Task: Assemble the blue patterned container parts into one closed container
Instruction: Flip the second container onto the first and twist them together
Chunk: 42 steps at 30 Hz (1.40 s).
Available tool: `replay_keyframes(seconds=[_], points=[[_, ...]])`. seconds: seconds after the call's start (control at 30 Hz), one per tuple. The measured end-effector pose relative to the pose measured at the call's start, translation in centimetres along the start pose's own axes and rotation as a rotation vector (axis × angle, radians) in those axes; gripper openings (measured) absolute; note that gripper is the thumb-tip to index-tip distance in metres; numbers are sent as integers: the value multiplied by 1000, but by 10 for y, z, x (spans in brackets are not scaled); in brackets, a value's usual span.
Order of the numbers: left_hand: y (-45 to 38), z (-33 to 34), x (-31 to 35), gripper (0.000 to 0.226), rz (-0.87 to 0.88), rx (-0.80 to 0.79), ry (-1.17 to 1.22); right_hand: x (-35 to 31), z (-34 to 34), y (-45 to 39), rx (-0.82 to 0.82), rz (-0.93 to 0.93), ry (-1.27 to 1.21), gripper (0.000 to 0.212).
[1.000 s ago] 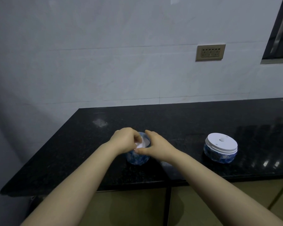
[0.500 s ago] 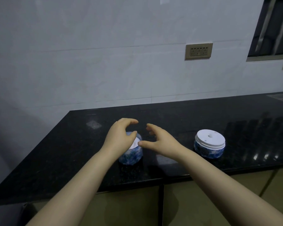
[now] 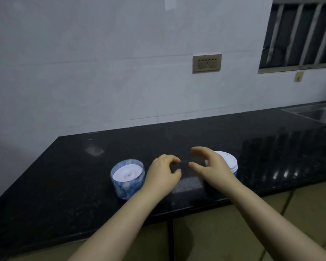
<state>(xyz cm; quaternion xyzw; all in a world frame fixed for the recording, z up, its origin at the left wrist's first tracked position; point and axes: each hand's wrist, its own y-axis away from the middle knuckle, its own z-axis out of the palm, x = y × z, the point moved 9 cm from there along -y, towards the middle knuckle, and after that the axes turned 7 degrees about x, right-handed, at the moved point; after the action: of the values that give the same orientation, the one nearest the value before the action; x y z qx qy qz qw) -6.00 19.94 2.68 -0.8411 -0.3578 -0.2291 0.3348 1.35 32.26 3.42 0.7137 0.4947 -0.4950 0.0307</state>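
A blue patterned container part (image 3: 128, 179) with a white insert stands upright on the black counter (image 3: 64, 185), left of both hands. A second blue patterned part (image 3: 227, 163) with a white ribbed top stands to the right, partly hidden behind my right hand (image 3: 212, 167). That hand hovers just in front of it with its fingers spread and curved, holding nothing. My left hand (image 3: 163, 175) hangs between the two parts, fingers loosely curled, apart from the left part and empty.
The counter's front edge runs close below my wrists, with cabinet fronts (image 3: 215, 232) underneath. A steel sink (image 3: 320, 113) is set in the counter at the far right. A wall socket (image 3: 207, 63) and a barred window (image 3: 299, 32) are on the tiled wall behind.
Both hands have let go of the left container part and moved right; the right hand now reaches the white-topped part. The view has shifted, bringing the sink into sight.
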Motion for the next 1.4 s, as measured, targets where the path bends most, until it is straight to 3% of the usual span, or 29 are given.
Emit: replay_keyframes(seconds=[0.1, 0.23, 0.43, 0.57, 0.7, 0.77, 0.83, 0.9, 0.97, 1.07, 1.23, 1.4], points=[[-3, 43, 4, 43, -53, -172, -43, 22, -25, 0, 121, 90, -16, 42], [-6, 80, 18, 58, -176, -283, 138, 41, -48, 0, 243, 148, 0, 45], [-2, 103, 33, 47, -250, -338, 272, 74, -45, 3, 162, 321, 107, 88], [1, 108, 35, 50, -267, -362, 296, 92, -42, 10, 154, 464, -28, 117], [1, 108, 33, 44, -272, -355, 323, 96, -36, 15, 145, 501, -51, 108], [1, 104, 31, 42, -297, -341, 355, 90, -37, 14, 151, 470, 4, 97], [0, 96, 31, 61, -329, -305, 381, 80, -37, 12, 147, 415, 45, 92], [-4, 85, 28, 90, -394, -264, 430, 66, -32, 10, 116, 319, 102, 99], [-7, 74, 26, 99, -441, -247, 484, 48, -29, 9, 107, 190, 168, 106], [-8, 57, 25, 88, -472, -265, 534, 16, -24, 8, 112, -32, 273, 109], [-2, 33, 28, 56, -577, -333, 766, -31, -14, 11, 56, -299, 317, 96], [5, 21, 19, 53, -751, -259, 1022, -62, -9, 17, -4, -478, 323, 87]])
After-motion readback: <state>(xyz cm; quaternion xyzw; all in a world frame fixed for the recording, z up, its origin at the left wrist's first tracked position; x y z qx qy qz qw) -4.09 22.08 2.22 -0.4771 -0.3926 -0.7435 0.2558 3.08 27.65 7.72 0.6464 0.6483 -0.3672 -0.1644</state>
